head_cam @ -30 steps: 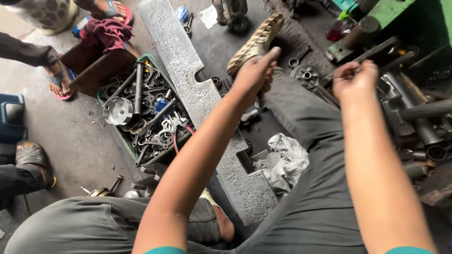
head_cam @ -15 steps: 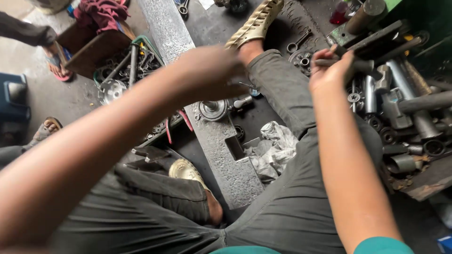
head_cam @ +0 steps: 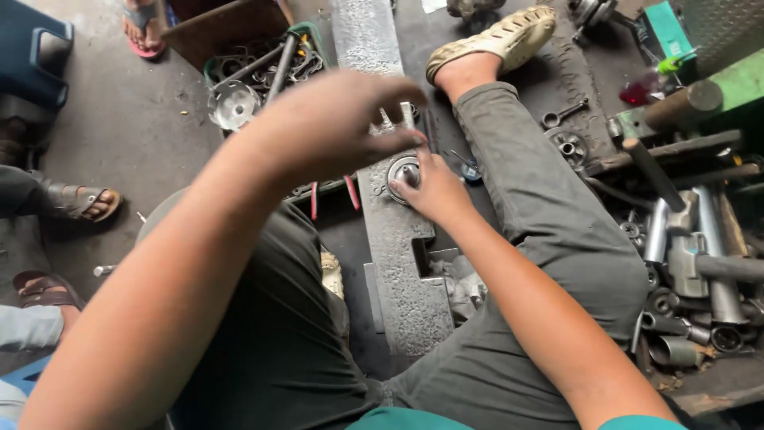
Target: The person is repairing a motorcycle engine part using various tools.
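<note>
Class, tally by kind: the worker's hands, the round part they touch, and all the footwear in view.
Hands: 2, left hand, right hand
Round part: 1
Footwear: 4, beige shoe, red sandal, brown sandal, dark sandal
Total: 7

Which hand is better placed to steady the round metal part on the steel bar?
Right. The right hand already rests on the round metal part atop the steel bar; the left hand hovers above.

Teal box [head_cam: 667,30] top right, white paper scrap [head_cam: 434,5] (top edge)
</note>
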